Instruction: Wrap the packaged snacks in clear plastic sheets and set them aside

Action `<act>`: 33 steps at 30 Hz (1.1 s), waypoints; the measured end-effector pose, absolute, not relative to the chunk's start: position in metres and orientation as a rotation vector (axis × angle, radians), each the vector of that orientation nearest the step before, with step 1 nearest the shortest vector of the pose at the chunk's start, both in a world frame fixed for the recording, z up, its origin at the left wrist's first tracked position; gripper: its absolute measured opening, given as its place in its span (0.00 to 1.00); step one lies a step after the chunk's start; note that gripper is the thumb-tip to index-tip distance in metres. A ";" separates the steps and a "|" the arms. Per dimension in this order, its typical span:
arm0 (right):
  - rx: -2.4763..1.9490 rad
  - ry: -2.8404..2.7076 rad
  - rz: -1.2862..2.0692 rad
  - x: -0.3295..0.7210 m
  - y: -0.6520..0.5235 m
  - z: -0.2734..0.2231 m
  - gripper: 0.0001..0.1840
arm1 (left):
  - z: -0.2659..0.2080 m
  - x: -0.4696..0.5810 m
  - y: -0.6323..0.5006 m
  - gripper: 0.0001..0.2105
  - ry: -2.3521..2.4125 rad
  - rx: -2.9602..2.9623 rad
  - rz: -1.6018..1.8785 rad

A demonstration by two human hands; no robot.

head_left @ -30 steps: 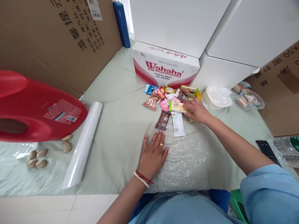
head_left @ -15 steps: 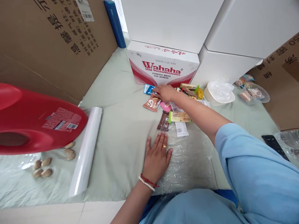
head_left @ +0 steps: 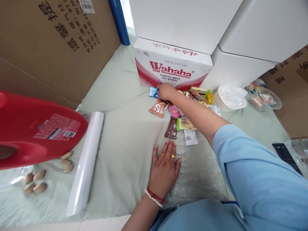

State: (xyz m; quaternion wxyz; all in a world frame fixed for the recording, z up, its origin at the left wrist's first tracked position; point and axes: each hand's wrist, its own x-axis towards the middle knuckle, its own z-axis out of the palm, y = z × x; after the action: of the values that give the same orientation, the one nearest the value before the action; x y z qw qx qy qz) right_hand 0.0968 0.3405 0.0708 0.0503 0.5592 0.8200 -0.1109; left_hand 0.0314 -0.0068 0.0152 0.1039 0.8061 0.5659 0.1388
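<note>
My left hand (head_left: pixel 165 170) lies flat with its fingers spread, partly on a clear plastic sheet (head_left: pixel 199 173). Just past its fingertips is a dark brown snack packet (head_left: pixel 171 127), beside a green-and-yellow packet (head_left: pixel 185 124) and a white packet (head_left: pixel 191 137). My right hand (head_left: pixel 167 92) reaches across to the far side of the snack pile, its fingers closed at the edge of a small blue-and-white packet (head_left: pixel 153 92). Its fingertips are partly hidden. A brown-pink packet (head_left: pixel 158 108) and a pink packet (head_left: pixel 174 111) lie nearer me, below that hand.
A Wahaha water carton (head_left: pixel 172 69) stands behind the pile. To the right are a white tub (head_left: pixel 231 104) holding a plastic bag, a clear bowl (head_left: pixel 276 101) and a black phone (head_left: pixel 286 157). On the left lie a film roll (head_left: pixel 86 160), a red jug (head_left: pixel 36 128) and several brown nuts (head_left: pixel 39 175).
My right hand has curled its fingers more tightly over the blue-and-white packet. My left hand stays flat. The whole view has shifted slightly.
</note>
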 end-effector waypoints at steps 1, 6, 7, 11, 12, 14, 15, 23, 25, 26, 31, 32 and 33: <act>1.737 2.480 -0.339 0.091 0.340 0.067 0.24 | 0.015 0.031 -0.007 0.27 1.669 2.376 0.411; 2.037 2.295 -0.509 0.075 0.339 0.062 0.23 | 0.015 0.031 -0.007 0.27 1.666 2.380 0.403; 2.063 2.274 -0.542 0.072 0.339 0.062 0.23 | 0.015 0.032 -0.007 0.26 1.664 2.379 0.402; 2.096 2.239 -0.558 0.064 0.339 0.067 0.30 | 0.015 0.032 -0.006 0.26 1.656 2.377 0.400; 2.098 2.244 -0.563 0.063 0.336 0.070 0.31 | 0.015 0.031 -0.006 0.26 1.655 2.379 0.403; 2.076 2.305 -0.573 0.066 0.328 0.079 0.27 | 0.016 0.031 -0.006 0.26 1.658 2.383 0.416; 2.056 2.366 -0.573 0.070 0.322 0.085 0.22 | 0.016 0.031 -0.006 0.26 1.659 2.385 0.423; 2.402 2.803 -1.037 0.216 0.293 0.137 0.04 | 0.015 0.032 -0.006 0.26 1.666 2.391 0.457; 2.537 2.518 -1.812 0.273 0.292 0.141 0.10 | 0.013 0.032 -0.006 0.25 1.676 2.404 0.471; 2.565 2.332 -2.059 0.298 0.290 0.140 0.13 | 0.013 0.032 -0.005 0.25 1.676 2.420 0.477; 2.746 1.888 -2.156 0.346 0.269 0.113 0.22 | 0.008 0.030 -0.004 0.25 1.638 2.519 0.515; 2.741 1.868 -2.173 0.342 0.267 0.106 0.24 | 0.007 0.030 -0.003 0.25 1.635 2.526 0.520; 2.717 1.851 -2.215 0.337 0.267 0.099 0.25 | 0.006 0.030 -0.003 0.25 1.634 2.528 0.523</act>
State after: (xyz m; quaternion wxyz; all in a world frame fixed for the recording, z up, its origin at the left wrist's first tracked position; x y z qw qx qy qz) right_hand 0.3371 0.2666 0.0992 -0.3996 0.6283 0.4280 -0.5122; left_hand 0.0296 -0.0027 0.0064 0.0430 0.8266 0.5344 0.1712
